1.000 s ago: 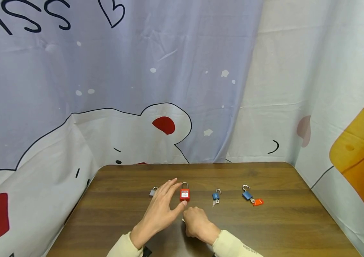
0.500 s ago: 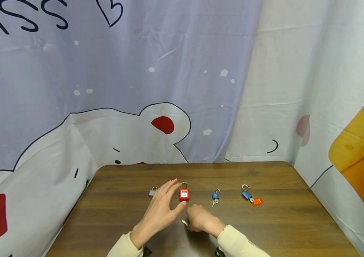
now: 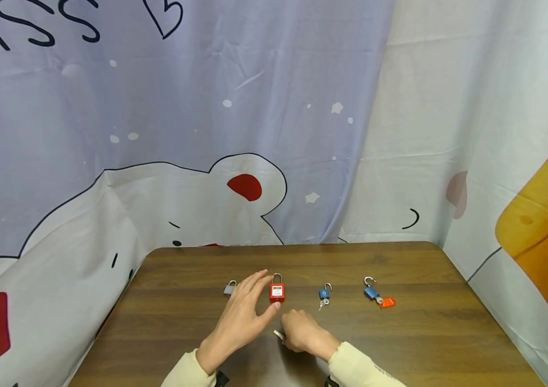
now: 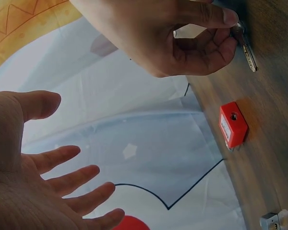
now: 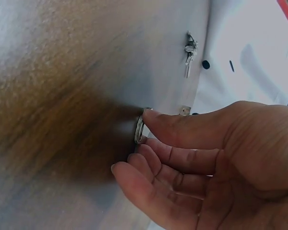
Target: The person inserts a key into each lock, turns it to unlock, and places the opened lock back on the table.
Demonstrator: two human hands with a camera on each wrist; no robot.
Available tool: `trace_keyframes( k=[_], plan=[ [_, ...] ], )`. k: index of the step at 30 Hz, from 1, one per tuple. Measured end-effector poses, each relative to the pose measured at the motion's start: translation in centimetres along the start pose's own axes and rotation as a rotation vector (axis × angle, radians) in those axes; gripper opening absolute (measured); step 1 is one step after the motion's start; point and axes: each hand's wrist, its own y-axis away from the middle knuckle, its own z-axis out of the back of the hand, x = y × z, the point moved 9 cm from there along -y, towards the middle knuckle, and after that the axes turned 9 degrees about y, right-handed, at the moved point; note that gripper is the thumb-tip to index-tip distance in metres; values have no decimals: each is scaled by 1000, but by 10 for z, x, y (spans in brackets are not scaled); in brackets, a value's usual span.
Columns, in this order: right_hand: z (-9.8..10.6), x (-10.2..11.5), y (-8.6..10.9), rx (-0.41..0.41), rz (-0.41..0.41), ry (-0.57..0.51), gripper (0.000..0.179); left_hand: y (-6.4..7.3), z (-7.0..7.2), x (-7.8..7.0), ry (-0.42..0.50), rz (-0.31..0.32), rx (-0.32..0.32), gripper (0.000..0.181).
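My right hand pinches a small metal key between thumb and finger, low over the table in front of the red padlock. In the right wrist view the key's edge shows at the thumb tip. My left hand is held with fingers spread and straight, its thumb overlapping the lower edge of the red padlock in the head view. In the left wrist view that palm holds nothing, and the red padlock's keyhole faces the camera. A grey padlock lies behind my left fingers, partly covered.
Right of the hands lies a small blue padlock with its shackle open and keys attached. Farther right is another open blue padlock with an orange tag. A bunch of keys shows in the right wrist view. Printed cloth hangs behind the table.
My right hand has shifted a little to the right, away from the red padlock, and more of the key shows beside it. The left hand keeps its place.
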Motion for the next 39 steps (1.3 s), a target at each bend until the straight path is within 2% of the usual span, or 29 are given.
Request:
trace_keyframes(
  k=[10, 23, 31, 39],
  plan=[
    [2, 2, 3, 1, 37, 19, 26, 0, -4, 5, -11, 18, 22, 61],
    [-6, 3, 1, 60, 27, 31, 23, 2, -5, 13, -42, 28, 25, 61],
    [-9, 4, 0, 27, 27, -24, 20, 3, -8, 18, -36, 52, 44, 61],
    [-11, 0, -1, 80, 6, -101, 28, 2, -3, 19, -37, 55, 29, 58]
  ],
)
